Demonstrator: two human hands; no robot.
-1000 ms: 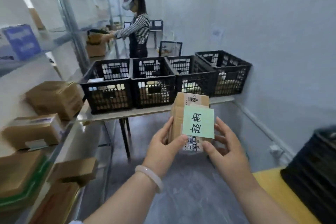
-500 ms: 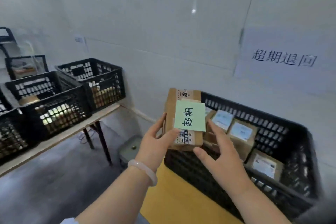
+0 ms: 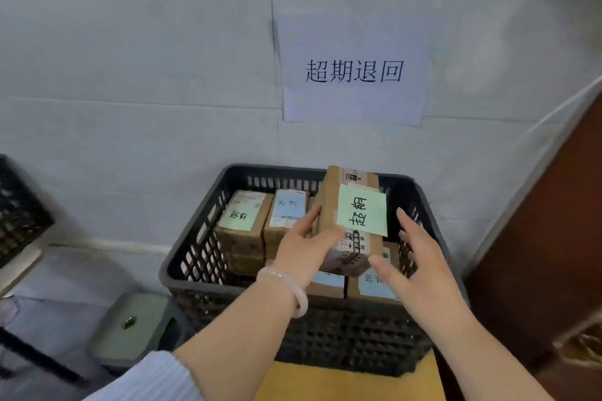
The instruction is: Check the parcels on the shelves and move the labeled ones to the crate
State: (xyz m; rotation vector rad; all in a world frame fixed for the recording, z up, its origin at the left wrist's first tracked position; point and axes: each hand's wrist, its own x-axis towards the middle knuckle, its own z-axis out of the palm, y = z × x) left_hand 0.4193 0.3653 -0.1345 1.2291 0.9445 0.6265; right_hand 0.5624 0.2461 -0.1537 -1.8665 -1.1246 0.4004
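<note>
At the far left edge we see part of a black lattice crate on a pale table, and below it a low grey-green square stool on the floor. Next comes the target, a large black plastic lattice crate that sits on a yellow surface under a white paper wall sign with printed characters. It already holds several brown cardboard parcels. One at the back left carries a green note, and the one beside it a pale blue note.

Our left hand, with a pale bangle at the wrist, grips the brown cardboard parcel with the green sticky note. The thumb lies across its front face and the fingers wrap round its left side. The parcel hangs above the crate's right half, over the parcels in the front row. Its long axis is near upright and the note faces us.

Our right hand is just to the parcel's right, with its fingers spread and holding nothing. Its thumb reaches toward the lower right corner, but we cannot tell whether it touches.

We judge that the drop depends on the parcel being straight over the crate. The left hand bears it, so it need only lower and tip it flat. Further right stands a dark brown door.
</note>
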